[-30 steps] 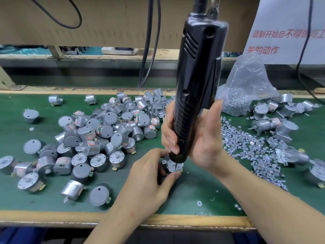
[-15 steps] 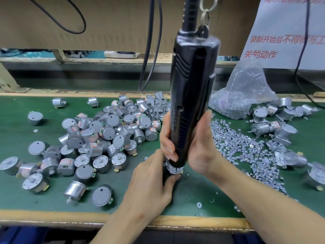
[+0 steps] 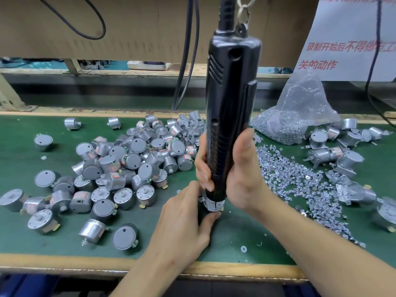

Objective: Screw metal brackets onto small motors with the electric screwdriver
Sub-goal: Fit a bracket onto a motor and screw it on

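A black electric screwdriver (image 3: 230,116) hangs upright from a cable over the green mat. My right hand (image 3: 237,172) grips its lower barrel, fingers wrapped round it. Its tip points down onto a small silver motor with a metal bracket (image 3: 211,205), mostly hidden under the tool and my fingers. My left hand (image 3: 184,224) holds that motor on the mat, thumb and fingers pinching its sides. A heap of loose silver motors (image 3: 120,166) lies to the left. Loose screws (image 3: 300,185) are scattered to the right.
A clear plastic bag of screws (image 3: 297,112) stands at the back right. Motors with brackets fitted (image 3: 340,159) lie at the far right. Black cables (image 3: 186,61) hang behind the screwdriver. The bench's wooden front edge (image 3: 85,264) runs below the mat; stray washers (image 3: 243,248) lie near it.
The screwdriver has come down lower onto the motor and stands straighter. My left hand has closed in tighter round the motor. The view has shifted slightly.
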### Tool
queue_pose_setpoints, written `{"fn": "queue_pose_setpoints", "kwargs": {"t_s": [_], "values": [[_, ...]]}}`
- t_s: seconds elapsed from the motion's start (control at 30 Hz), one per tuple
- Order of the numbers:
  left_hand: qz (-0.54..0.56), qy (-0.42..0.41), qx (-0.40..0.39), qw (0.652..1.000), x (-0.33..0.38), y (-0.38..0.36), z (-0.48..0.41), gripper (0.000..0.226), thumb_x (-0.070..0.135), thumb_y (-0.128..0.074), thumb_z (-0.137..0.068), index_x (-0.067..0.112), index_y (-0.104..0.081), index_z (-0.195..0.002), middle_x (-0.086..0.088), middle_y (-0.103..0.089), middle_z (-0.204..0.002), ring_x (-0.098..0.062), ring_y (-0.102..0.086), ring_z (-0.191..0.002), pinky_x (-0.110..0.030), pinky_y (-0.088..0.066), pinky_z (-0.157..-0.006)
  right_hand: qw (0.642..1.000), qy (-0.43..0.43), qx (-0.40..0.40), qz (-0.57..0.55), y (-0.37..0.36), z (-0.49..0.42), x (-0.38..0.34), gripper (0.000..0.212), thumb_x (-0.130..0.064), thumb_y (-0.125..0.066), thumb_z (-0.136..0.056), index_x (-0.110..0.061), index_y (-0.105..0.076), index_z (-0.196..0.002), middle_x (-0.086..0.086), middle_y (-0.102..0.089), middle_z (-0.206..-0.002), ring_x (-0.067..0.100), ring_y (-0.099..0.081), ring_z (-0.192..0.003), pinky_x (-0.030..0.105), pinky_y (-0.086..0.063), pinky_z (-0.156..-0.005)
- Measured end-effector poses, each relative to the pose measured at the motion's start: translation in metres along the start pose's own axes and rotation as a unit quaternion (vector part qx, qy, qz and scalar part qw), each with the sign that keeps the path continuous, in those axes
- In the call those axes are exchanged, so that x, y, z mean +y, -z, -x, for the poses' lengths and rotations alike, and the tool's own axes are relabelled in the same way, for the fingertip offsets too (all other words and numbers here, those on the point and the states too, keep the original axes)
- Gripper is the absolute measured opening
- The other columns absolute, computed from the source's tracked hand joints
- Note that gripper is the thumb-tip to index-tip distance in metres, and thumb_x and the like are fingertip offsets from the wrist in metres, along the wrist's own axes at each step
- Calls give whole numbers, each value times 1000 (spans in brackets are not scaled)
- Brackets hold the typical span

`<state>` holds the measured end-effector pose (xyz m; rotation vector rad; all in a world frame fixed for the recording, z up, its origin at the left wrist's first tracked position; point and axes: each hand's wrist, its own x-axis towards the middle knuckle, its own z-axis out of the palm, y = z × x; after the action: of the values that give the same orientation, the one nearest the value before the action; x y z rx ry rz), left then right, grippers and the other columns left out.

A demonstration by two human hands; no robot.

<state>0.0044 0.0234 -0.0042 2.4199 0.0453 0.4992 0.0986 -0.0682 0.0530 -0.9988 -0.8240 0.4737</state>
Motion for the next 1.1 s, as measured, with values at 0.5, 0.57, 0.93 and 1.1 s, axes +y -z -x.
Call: {"fn": "queue_pose_setpoints", "kwargs": {"t_s": [0.5, 0.57, 0.93, 1.1], "values": [[-17, 0, -11, 1000, -3, -5, 1, 43, 36, -75, -83, 29, -52, -119, 34, -43, -88, 18, -45, -84, 0, -31, -78, 998, 10, 47, 40, 42, -18, -12, 84, -96, -48, -62, -14, -54, -81, 1, -48, -57, 16, -42, -44, 32, -33, -50], [-15, -8, -2, 1000, 0, -4, 1, 41, 45, -71, -84, 30, -52, -117, 35, -44, -86, 17, -46, -86, -1, -31, -79, 996, 7, 67, 55, 45, -20, -9, 86, -96, -50, -63, -12, -54, -84, 3, -47, -59, 18, -40, -46, 34, -32, -53], [5, 9, 20, 1000, -1, -2, -3, 15, 28, -64, -92, 30, -60, -106, 24, -48, -69, -3, -52, -65, -8, -34, -63, 989, 12, 119, 81, 63, -25, -9, 87, -97, -52, -62, -12, -53, -82, 4, -46, -58, 19, -40, -45, 29, -36, -49], [11, 14, 16, 1000, 0, -2, -2, 15, 28, -62, -92, 30, -60, -107, 21, -47, -66, -1, -52, -67, -6, -33, -63, 988, 17, 122, 91, 68, -25, -7, 88, -97, -52, -62, -10, -52, -81, 4, -46, -58, 19, -40, -45, 30, -35, -49]]}}
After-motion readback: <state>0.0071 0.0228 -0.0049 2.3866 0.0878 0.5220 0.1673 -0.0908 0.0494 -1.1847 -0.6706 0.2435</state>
